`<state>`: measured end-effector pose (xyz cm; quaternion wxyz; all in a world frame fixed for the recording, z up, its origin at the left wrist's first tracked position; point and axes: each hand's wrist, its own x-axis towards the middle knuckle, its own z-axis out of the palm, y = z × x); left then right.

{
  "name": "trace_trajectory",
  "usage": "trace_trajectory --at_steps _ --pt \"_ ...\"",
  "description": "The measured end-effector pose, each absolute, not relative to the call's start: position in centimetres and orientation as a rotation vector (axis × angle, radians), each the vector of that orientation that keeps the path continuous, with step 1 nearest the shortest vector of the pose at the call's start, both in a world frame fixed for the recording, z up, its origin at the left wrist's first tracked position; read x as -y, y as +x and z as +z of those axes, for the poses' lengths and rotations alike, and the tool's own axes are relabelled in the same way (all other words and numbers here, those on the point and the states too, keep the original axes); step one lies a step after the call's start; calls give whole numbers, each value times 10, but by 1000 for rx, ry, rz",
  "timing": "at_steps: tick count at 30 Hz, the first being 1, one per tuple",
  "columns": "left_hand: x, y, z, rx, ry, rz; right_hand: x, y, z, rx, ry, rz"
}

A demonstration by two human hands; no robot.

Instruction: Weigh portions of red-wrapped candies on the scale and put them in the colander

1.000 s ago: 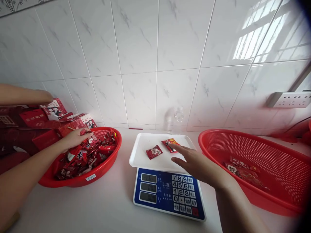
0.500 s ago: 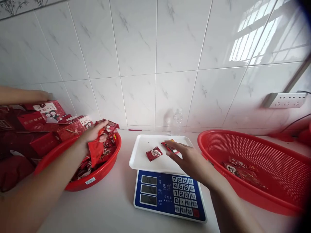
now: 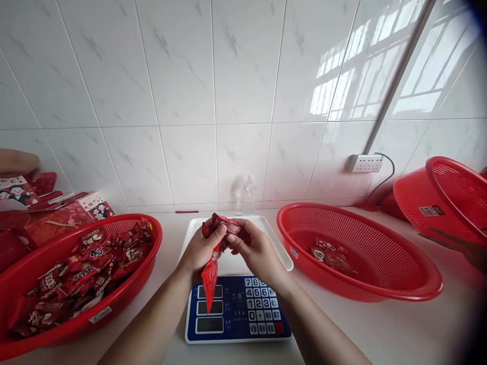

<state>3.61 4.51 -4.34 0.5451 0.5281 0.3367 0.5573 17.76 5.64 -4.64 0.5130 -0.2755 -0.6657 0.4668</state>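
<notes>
My left hand (image 3: 203, 248) is closed round red packets (image 3: 209, 279), and one long bright-red packet hangs down from it over the scale's displays. My right hand (image 3: 253, 248) meets it above the white tray (image 3: 236, 266), its fingers pinching dark-red packets (image 3: 228, 228) at the same bunch. The tray lies on a blue digital scale (image 3: 236, 309). To the left, a red basket (image 3: 152, 253) holds many red wrapped packets (image 3: 91, 258). A second red basket (image 3: 380, 243) on the right has a few packets (image 3: 331, 253) at its bottom.
At the far left, another person's arm (image 3: 17, 162) reaches over red boxes (image 3: 61, 218). A clear bottle (image 3: 250, 195) stands by the tiled wall. Further right, a person's hand (image 3: 472, 248) is at a tilted red basket (image 3: 414, 203), below a power strip (image 3: 365, 163).
Both my hands have come together over the tray, the left bringing packets from the left basket. The packets on the tray are no longer seen there. The view has turned right, showing the tilted basket.
</notes>
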Motion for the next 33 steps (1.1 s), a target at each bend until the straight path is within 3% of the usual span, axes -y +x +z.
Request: trace_trajectory --at_steps 13,23,33 --pt "-52 15 -51 -596 880 1163 -66 176 -54 1243 -506 1626" --pt "-54 -16 -37 -624 695 1500 -84 229 -36 1704 -874 1404" --pt "-45 -16 -27 -677 744 1503 -97 225 -56 1830 -1167 1130"
